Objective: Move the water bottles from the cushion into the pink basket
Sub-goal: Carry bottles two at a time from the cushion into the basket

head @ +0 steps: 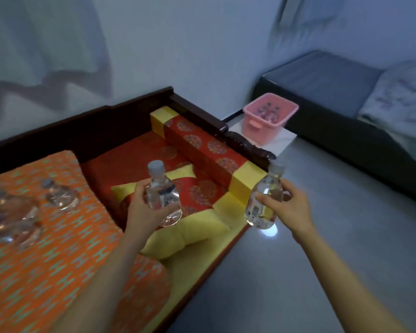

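Observation:
My left hand (139, 205) grips a clear water bottle (162, 195) upright above the red and yellow pillow. My right hand (287, 204) grips a second water bottle (263, 198) just past the sofa's arm, over the floor. On the orange patterned cushion (58, 236) at the left stand more bottles: one alone (60, 194) and a blurred cluster (12, 215) near the frame's edge. The pink basket (259, 131) sits on a white surface beyond the sofa's arm, with bottles (268, 112) inside it.
A dark wooden sofa frame (120, 118) carries a red bolster with yellow ends (202, 145) and a yellow-edged pillow (190, 234). Grey floor (322, 236) lies at the right. A dark bed with a grey mattress (327, 80) stands behind the basket.

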Tool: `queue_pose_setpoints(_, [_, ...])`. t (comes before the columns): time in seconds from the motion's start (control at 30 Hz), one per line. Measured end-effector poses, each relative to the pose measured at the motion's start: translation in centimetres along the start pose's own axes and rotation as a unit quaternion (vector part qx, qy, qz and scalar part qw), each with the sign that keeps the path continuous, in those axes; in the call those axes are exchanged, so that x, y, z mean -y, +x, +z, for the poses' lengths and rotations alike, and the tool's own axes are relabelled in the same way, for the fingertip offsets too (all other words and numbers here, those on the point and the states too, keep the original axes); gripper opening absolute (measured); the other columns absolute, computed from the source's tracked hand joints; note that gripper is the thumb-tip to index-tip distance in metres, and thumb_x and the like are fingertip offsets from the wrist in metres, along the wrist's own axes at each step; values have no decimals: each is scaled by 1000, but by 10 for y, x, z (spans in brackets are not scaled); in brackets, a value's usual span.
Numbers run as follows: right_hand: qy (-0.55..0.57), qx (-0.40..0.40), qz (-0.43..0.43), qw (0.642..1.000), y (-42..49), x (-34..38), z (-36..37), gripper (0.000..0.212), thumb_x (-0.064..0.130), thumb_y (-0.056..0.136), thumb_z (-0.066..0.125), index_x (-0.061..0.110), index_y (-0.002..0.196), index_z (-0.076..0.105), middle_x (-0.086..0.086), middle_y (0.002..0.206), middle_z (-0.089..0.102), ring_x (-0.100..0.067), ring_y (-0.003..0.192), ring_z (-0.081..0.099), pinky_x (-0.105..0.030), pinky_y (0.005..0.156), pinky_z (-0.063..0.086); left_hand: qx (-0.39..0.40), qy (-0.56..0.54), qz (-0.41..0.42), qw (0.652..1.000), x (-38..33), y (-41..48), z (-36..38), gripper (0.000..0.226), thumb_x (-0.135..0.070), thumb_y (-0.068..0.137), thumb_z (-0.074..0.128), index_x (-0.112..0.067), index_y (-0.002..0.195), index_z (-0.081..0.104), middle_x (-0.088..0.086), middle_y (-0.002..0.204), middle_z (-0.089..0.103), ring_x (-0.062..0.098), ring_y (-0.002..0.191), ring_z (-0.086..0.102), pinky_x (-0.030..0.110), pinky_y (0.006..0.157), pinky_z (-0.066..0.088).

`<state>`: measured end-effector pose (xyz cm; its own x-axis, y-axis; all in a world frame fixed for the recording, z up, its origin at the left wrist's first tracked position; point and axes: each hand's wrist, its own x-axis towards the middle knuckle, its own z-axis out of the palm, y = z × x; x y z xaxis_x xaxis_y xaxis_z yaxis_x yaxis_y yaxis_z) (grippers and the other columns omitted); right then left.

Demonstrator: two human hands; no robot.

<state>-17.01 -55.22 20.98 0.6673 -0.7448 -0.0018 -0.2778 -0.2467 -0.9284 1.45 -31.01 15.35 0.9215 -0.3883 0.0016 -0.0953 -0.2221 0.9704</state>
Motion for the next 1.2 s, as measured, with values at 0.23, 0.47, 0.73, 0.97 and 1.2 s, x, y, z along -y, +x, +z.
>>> queue_pose_setpoints(0.23, [-19, -75, 25, 997, 32, -31, -91, 36, 27, 63, 84, 26, 94, 66, -7, 98, 67, -23, 87, 63, -43, 77, 56, 62, -11, 27, 998, -42, 23, 118, 70, -11, 61, 87, -21, 118, 48, -9, 103, 61, 16, 94, 61, 31, 73, 49])
queue_pose_setpoints(0.47, [-27, -117, 54, 991, 97, -74, -155, 44, 47, 51, 78, 36, 91, 63, -1, 99, 66, -19, 88, 63, -52, 79, 56, 125, -1, 35, 992, -56, 66, 226, 67, -12, 58, 88, -23, 111, 48, 0, 104, 62, 14, 90, 62, 25, 69, 47])
queue_pose_setpoints(0.73, [-58, -116, 41, 991, 227, -86, -213, 34, 37, 61, 82, 42, 84, 57, 4, 97, 62, -19, 89, 61, -52, 81, 55, 131, -17, 17, 991, -85, 150, 335, 69, -8, 59, 87, -20, 114, 47, -3, 101, 62, 12, 90, 62, 23, 71, 48])
queue_pose_setpoints(0.97, [-60, -102, 51, 992, 315, -101, -259, 38, 33, 66, 83, 37, 95, 58, -1, 104, 64, -20, 91, 62, -48, 83, 55, 135, -7, 14, 991, -111, 214, 406, 70, -9, 57, 89, -22, 111, 47, 1, 106, 62, 18, 95, 64, 36, 81, 53])
queue_pose_setpoints(1.2, [-70, -53, 46, 995, 419, -132, -311, 43, 28, 68, 83, 33, 100, 55, 3, 101, 61, -21, 94, 60, -41, 81, 53, 92, -12, 3, 996, -136, 267, 490, 73, -8, 57, 88, -18, 115, 46, -2, 106, 60, 8, 93, 61, 22, 74, 47])
